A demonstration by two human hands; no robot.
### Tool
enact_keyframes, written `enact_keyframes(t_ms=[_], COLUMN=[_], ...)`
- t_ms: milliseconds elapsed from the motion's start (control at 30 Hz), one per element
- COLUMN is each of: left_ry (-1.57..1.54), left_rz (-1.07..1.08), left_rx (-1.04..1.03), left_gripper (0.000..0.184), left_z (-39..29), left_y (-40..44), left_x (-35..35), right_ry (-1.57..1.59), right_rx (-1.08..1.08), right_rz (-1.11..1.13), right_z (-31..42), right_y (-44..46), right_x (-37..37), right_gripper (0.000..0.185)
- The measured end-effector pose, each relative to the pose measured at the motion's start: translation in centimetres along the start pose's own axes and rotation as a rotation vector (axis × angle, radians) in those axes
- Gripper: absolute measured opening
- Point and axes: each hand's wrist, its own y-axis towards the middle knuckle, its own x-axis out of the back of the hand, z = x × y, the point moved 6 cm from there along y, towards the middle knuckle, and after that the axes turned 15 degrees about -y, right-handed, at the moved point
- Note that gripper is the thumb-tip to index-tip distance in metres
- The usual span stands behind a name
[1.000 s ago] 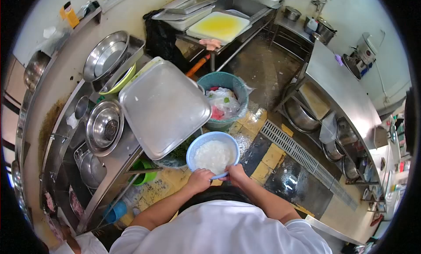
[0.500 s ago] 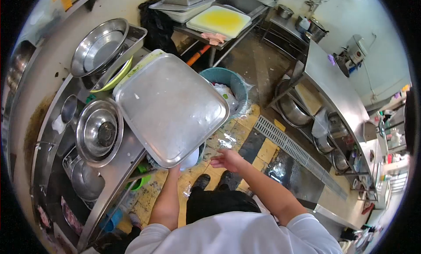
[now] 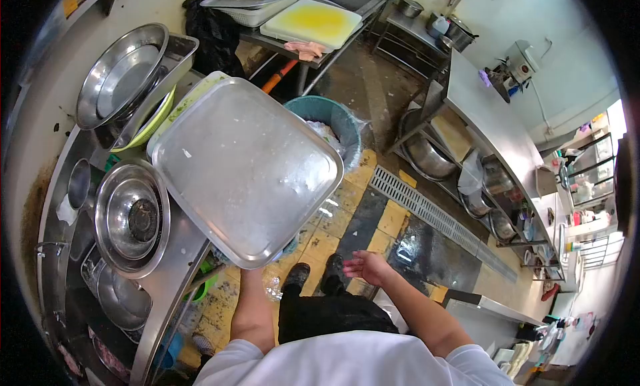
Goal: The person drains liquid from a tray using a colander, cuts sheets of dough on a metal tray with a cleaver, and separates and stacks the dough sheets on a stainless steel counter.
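My right hand (image 3: 368,267) is held out over the tiled floor, fingers apart and holding nothing. My left forearm reaches forward under the large metal tray (image 3: 247,166), whose near corner hides the left hand and anything it may hold. The tray lies at the edge of the left steel counter, on top of a green-speckled board. Behind the tray stands a green bin (image 3: 333,123) with plastic bags inside. The blue basket is out of sight.
Steel bowls (image 3: 132,216) sit on the left counter. A yellow-stained cutting board (image 3: 312,23) and a pink cloth (image 3: 305,50) lie on the far table. A steel counter (image 3: 493,119) with pots beneath runs along the right. A floor grate (image 3: 427,213) crosses the tiles.
Both hands have let go of the basket's near rim or moved out of that grip. The left went under the tray, the basket dropped from view, and the right drew away, open. The view shifted.
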Motion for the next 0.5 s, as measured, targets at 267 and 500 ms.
enact_keyframes(t_ms=[267,500], left_ry=[0.145,1.694], left_rz=[-0.035,-0.004], left_rx=[-0.021,-0.096], left_gripper=[0.052,0.053], left_z=[-2.2,-0.6], left_y=[2.2,-1.3], left_x=[0.1,0.0], right_ry=[-0.050,-0.072], right_rx=[0.091,0.133], right_rz=[-0.021,-0.051], right_z=[1.6,2.6], right_y=[-0.2,-0.3], right_x=[-0.4,-0.1], right_gripper=[0.034,0.040])
